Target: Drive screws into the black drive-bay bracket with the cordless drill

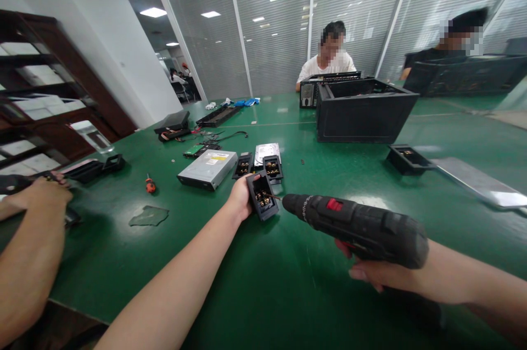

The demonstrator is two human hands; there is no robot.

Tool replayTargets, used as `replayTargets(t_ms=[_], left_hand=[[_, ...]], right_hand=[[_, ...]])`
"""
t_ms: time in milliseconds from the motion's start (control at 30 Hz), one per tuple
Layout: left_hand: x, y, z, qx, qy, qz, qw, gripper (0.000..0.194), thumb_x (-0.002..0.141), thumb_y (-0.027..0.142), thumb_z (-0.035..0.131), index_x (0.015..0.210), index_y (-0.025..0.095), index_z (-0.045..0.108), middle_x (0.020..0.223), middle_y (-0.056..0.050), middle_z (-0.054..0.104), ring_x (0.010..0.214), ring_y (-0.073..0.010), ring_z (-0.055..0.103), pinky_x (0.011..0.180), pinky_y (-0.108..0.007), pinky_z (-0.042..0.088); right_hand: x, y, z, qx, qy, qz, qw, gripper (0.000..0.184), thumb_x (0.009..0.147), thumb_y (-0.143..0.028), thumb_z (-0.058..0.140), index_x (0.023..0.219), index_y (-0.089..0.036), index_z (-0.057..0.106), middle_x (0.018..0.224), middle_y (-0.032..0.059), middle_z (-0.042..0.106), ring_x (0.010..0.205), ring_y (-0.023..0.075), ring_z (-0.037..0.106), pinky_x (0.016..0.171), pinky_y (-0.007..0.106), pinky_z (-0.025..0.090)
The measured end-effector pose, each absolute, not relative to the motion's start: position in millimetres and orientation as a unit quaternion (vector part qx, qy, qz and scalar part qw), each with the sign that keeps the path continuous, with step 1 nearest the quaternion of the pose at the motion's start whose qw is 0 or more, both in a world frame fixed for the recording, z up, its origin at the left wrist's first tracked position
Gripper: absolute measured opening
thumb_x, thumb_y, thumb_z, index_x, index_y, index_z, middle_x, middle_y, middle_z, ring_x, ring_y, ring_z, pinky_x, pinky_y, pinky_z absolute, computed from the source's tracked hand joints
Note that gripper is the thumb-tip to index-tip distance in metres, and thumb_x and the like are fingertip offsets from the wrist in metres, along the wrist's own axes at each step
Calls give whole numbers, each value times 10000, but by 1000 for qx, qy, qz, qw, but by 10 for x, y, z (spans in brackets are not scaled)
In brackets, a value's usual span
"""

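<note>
A small black plastic box (pixel 270 211) with brass-coloured metal parts inside is held tilted in my left hand (pixel 240 199), its open side facing me and to the right. My right hand (pixel 381 273) grips a black cordless drill (pixel 362 226) with red accents, its fingers wrapped around the handle. The thin bit (pixel 275 196) points left into the box's opening; whether its tip touches a screw cannot be made out. Just behind the held box, two similar black boxes, one on the left (pixel 244 165) and one on the right (pixel 272 167), sit by a hard drive (pixel 267 151).
An optical drive (pixel 209 168), an orange screwdriver (pixel 150 185) and a clear shard-like piece (pixel 149 216) lie left. Beyond stands a black computer case (pixel 362 116). Another black box (pixel 407 160) and a metal panel (pixel 481 179) lie right. Another person's arm (pixel 37 245) is at left; two people sit opposite.
</note>
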State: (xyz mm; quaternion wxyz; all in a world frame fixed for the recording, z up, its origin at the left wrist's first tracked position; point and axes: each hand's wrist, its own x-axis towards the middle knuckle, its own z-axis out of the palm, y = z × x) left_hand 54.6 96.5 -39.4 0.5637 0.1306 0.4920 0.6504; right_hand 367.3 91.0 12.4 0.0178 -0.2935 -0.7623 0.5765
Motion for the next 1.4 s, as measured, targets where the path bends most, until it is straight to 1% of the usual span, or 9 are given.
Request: replayTargets(t_ms=[200,367,500,667,867,1067,1400], left_hand=[[538,950,-390,124,503,638,570,176,686,299,552,761,150,608,627,-77,650,545,-244,624,559,-408,512],[536,944,-381,125,510,641,560,152,680,286,573,753,155,595,617,-69,643,536,-236,616,564,-401,508],[531,948,-385,123,509,646,556,132,687,279,573,748,163,586,611,-59,636,534,-232,612,570,-406,507],[537,944,-381,118,511,650,551,122,679,273,578,744,170,575,604,-48,626,523,-225,604,555,-395,502],[538,944,-386,125,511,646,553,134,684,280,579,758,168,578,617,-63,635,540,-241,615,563,-402,501],[526,946,-408,127,506,650,552,150,686,285,570,774,164,587,635,-65,639,552,-236,618,575,-404,504],[520,958,-419,119,505,648,557,135,686,292,559,736,169,587,604,-58,634,531,-234,610,562,-398,502]], right_hand=[[3684,919,96,-304,-771,559,9,298,784,-387,641,998,-191,576,722,1,613,600,159,592,561,280,514],[3681,909,96,-310,-767,562,-4,305,784,-383,635,999,-178,567,715,0,599,609,161,579,572,291,509],[3676,907,91,-303,-765,568,5,312,787,-366,631,1019,-172,554,749,4,595,611,152,568,576,290,506],[3680,908,88,-300,-773,559,4,307,799,-366,619,1023,-167,556,735,3,596,596,148,557,566,286,495],[3685,888,85,-308,-774,552,7,282,805,-354,620,1012,-169,566,727,0,601,605,151,573,569,283,502],[3672,892,94,-305,-771,558,12,272,801,-356,623,998,-178,565,728,-4,597,606,151,574,570,278,503],[3673,892,99,-308,-764,567,9,285,782,-379,641,980,-188,567,702,-21,587,593,144,557,557,267,487]])
